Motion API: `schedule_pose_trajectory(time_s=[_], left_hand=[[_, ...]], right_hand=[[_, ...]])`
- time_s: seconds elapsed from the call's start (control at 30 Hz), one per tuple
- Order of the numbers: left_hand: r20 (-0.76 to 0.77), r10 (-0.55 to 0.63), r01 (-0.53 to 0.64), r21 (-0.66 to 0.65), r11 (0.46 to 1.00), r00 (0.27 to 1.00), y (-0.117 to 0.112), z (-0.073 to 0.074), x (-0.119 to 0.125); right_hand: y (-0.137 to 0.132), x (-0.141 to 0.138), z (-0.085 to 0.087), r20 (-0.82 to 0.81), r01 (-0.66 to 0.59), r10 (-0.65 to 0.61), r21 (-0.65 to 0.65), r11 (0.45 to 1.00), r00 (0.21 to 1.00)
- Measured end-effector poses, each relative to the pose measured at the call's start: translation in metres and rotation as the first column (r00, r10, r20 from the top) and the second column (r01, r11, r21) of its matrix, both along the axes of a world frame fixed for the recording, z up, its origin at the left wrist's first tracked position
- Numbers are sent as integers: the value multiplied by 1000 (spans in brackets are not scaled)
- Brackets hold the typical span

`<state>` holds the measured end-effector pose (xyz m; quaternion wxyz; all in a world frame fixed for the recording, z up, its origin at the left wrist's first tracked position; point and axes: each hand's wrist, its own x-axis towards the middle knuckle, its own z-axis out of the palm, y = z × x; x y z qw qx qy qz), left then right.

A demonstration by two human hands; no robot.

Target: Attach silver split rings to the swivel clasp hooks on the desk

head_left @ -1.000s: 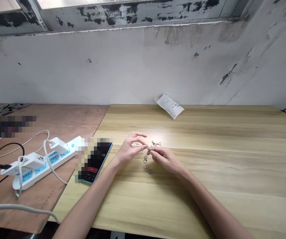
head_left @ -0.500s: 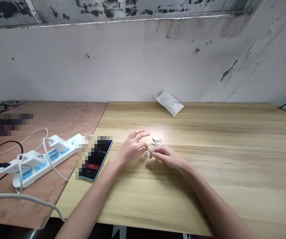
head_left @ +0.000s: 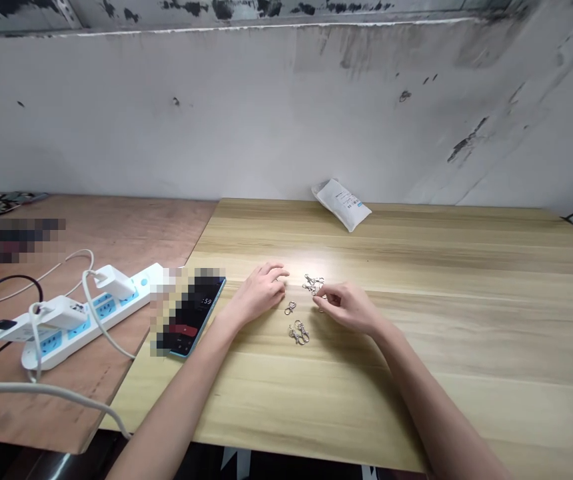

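Small silver metal clasps and rings lie on the light wooden table (head_left: 416, 347). There is a little pile of clasps (head_left: 313, 283), a single clasp (head_left: 290, 307) and a pair of clasps (head_left: 299, 331) nearer to me. My left hand (head_left: 259, 293) rests palm down just left of them, its fingers stretched out and their tips on the table. My right hand (head_left: 349, 308) is right of the pile, with thumb and forefinger pinched together on a clasp at the pile's near edge.
A phone (head_left: 191, 319) with a timer lies left of my left hand. A white power strip (head_left: 84, 313) with plugs and cables sits on the brown table (head_left: 131, 233) further left. A white packet (head_left: 341, 203) lies by the wall.
My hands, which met over one clasp, have parted. A second piece now lies in the near pair. My right hand moved up to the pile and my left lowered flat.
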<state>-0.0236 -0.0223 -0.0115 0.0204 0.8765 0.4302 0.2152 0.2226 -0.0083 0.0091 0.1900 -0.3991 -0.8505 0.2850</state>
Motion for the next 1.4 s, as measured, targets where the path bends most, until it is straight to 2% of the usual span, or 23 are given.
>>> schedule_pose_trajectory(time_s=[0.1,0.23,0.4,0.53,0.67,0.8,1.0,1.13,1.23,1.4], left_hand=[[-10,7,-7,-3,1000,1000,-1,0,3],[88,27,-23,-45,999,996,-4,4,7],[194,47,-28,-101,994,980,-6,5,12],[303,54,-4,-161,987,951,-8,2,16],[416,118,-29,-213,977,902,-6,-3,19],[444,139,-33,-238,971,885,-6,-7,20],[461,193,-85,-244,966,866,-8,-7,21],[467,193,-85,-241,967,863,-6,-9,21],[459,164,-72,-212,975,873,-4,-10,20],[420,112,-59,-136,989,901,-2,-10,18]], right_hand=[[7,8,-4,64,20,-24,62,998,998],[10,10,-13,157,39,-66,172,984,985],[6,-3,-19,315,-11,-102,336,942,944],[-1,-16,-21,405,-32,-148,406,913,902],[-5,-24,-25,348,5,-152,389,921,925],[-5,-25,-27,310,3,-124,365,931,943],[-6,-23,-32,265,-57,-67,434,899,962],[-7,-24,-36,40,48,-70,395,918,997],[-5,-24,-38,-119,146,-112,335,931,987],[0,-21,-40,-235,200,-132,299,933,963]])
